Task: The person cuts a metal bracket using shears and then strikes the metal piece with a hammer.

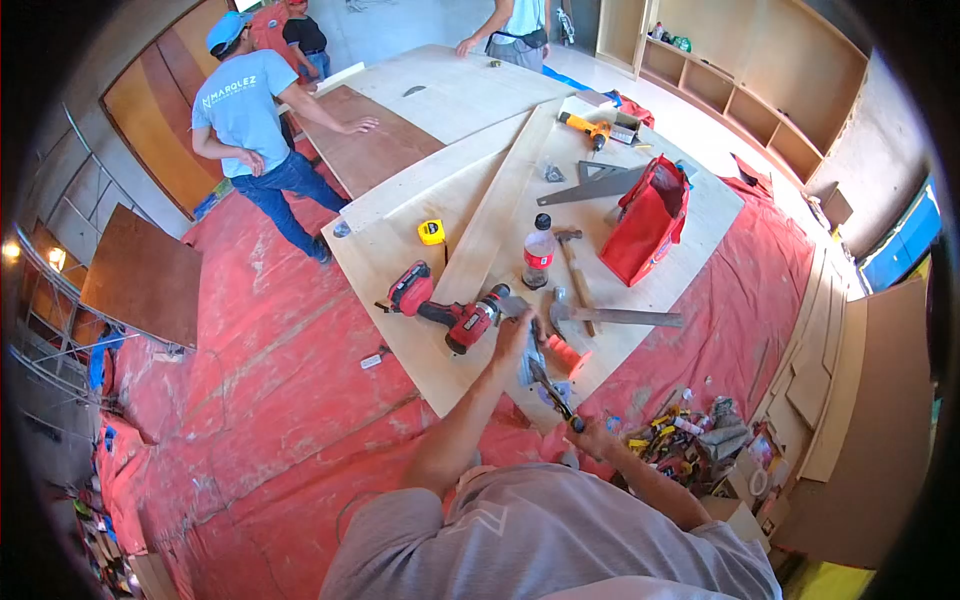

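Note:
My left hand (517,332) is closed at the board's near edge, just right of a red-and-black cordless drill (470,320); what its fingers hold is hidden. My right hand (597,440) is closed around the end of a long hand tool with a dark, yellow-marked handle (556,395). This tool slants up toward my left hand. Beside it lies an orange-red object (568,356). Just beyond are a hammer (630,317) lying crosswise, a wooden-handled hammer (577,280) and an upright bottle with a red label (538,255).
On the wooden sheet (390,330) are a yellow tape measure (431,232), a hand saw (590,188), a red bag (648,220) and a yellow drill (588,128). A person in a blue cap (250,110) leans over the far panels. Tools clutter the red tarp (270,400) at right.

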A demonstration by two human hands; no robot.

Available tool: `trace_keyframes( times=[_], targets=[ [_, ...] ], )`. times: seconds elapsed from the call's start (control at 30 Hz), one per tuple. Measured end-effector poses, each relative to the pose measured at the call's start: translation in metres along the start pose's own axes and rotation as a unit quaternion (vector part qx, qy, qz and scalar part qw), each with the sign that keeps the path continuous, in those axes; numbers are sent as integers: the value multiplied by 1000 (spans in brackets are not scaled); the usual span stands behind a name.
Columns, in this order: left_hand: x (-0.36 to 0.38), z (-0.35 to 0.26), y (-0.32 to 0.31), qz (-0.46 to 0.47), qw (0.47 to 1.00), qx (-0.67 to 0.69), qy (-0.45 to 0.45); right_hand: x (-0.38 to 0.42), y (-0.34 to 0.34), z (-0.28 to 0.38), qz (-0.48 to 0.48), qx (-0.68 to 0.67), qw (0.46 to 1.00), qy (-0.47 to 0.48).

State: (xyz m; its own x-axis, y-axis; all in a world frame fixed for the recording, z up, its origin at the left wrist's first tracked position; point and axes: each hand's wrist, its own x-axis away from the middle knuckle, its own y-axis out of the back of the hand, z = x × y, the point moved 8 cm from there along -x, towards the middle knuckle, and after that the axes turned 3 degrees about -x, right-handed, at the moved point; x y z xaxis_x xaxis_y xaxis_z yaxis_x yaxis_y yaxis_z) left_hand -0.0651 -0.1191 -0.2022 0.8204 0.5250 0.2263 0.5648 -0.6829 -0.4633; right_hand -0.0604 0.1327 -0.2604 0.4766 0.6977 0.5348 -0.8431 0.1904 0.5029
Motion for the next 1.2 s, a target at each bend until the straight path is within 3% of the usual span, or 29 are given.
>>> trace_keyframes(
  times=[0.07,0.13,0.2,0.27,0.3,0.4,0.6,0.87,0.97,1.1,1.2],
  targets=[
    [9,-28,4,-49,998,26,-4,-11,9,22,-46,34,990,126],
    [29,-66,3,-56,996,61,-24,-17,20,49,-9,63,996,70],
    [40,-77,24,-119,986,119,-2,-29,17,72,-13,33,989,142],
    [43,-83,51,-30,990,108,-88,-43,7,83,-31,103,966,234],
    [58,-90,62,-107,986,92,-89,-50,3,84,-28,110,965,238],
    [72,-71,103,-141,975,120,-124,-70,-13,85,-20,156,949,272],
    [95,-77,121,-209,960,136,-129,-71,-19,110,27,90,956,280],
    [101,-71,135,-240,953,156,-95,-71,-29,104,93,164,956,224],
    [97,-75,121,-175,967,176,-58,-47,-24,102,144,142,961,191],
    [85,-76,83,-106,984,140,-5,-9,-15,90,235,12,964,121],
    [84,-83,45,-73,990,123,2,6,-4,78,239,-23,967,83]
  ],
)
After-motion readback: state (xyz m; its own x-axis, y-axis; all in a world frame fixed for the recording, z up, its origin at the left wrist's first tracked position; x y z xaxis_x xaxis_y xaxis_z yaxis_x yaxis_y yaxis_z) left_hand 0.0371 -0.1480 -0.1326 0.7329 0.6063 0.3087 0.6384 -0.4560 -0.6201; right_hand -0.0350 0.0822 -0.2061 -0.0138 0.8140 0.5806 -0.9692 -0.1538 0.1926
